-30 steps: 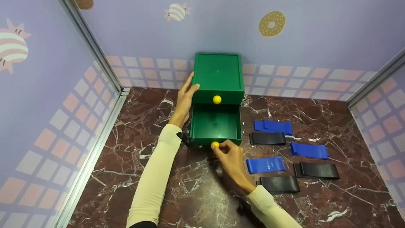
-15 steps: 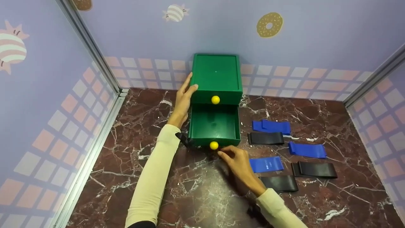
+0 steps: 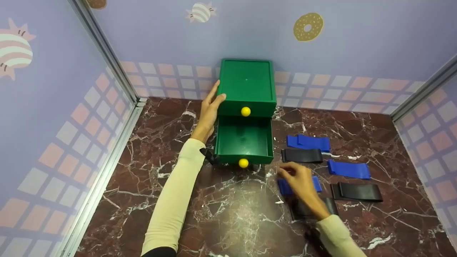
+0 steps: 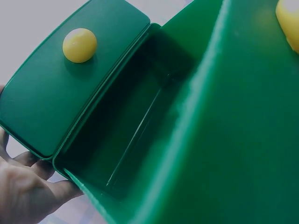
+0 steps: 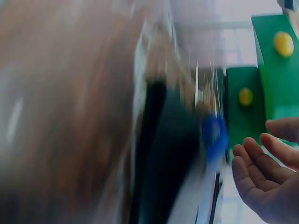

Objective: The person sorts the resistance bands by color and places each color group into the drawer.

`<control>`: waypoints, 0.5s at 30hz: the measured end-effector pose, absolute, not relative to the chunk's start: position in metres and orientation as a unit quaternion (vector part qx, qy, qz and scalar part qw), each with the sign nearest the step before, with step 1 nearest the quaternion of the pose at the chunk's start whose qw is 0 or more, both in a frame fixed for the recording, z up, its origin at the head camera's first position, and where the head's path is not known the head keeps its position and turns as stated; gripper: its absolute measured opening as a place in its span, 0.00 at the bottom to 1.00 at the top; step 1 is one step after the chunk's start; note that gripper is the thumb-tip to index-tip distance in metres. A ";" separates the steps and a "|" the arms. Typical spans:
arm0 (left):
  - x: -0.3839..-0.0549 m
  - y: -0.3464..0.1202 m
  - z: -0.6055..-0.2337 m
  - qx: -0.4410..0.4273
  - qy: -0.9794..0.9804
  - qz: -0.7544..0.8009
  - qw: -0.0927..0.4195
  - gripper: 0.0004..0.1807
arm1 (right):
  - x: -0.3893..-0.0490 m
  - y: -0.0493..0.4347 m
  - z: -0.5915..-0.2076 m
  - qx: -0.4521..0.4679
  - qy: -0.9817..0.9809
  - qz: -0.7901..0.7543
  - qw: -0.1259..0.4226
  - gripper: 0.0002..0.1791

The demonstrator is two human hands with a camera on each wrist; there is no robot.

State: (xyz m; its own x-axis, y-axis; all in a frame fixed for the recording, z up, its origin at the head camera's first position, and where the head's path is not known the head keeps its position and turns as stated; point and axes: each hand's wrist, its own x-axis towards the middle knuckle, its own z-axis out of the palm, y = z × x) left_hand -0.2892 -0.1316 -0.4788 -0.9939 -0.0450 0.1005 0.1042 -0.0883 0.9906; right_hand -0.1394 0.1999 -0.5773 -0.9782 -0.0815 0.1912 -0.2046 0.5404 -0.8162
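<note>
The left hand [image 3: 209,112] lies spread along the side of the green cabinet [image 3: 246,80], presumably bracing it; the lower drawer [image 3: 246,158] stands open — accessible from above. The right hand [image 3: 301,181], fingers loosely bent around nothing, hangs over a blue band [image 3: 317,184] on the tabletop [image 3: 242,221], right of the cabinet — placed, it seems, for easy reach.

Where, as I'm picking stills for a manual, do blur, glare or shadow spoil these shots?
Head: mostly crisp, with pale glare on the marbled tabletop; left wrist: dim, the lower drawer dark inside, its near edge soft; right wrist: heavily smeared, dark strip and blue strip blurred, right hand clearer.
</note>
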 end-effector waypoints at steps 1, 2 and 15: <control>-0.290 -0.131 -0.479 -0.022 -0.672 -0.738 0.051 0.37 | -0.139 0.207 -0.578 0.080 -0.878 0.467 0.065 0.06; -0.290 -0.130 -0.479 -0.021 -0.672 -0.738 0.052 0.37 | -0.139 0.215 -0.578 0.078 -0.881 0.463 0.062 0.06; -0.291 -0.133 -0.479 -0.029 -0.674 -0.736 0.052 0.37 | -0.112 0.292 -0.584 0.160 -0.909 0.361 0.129 0.13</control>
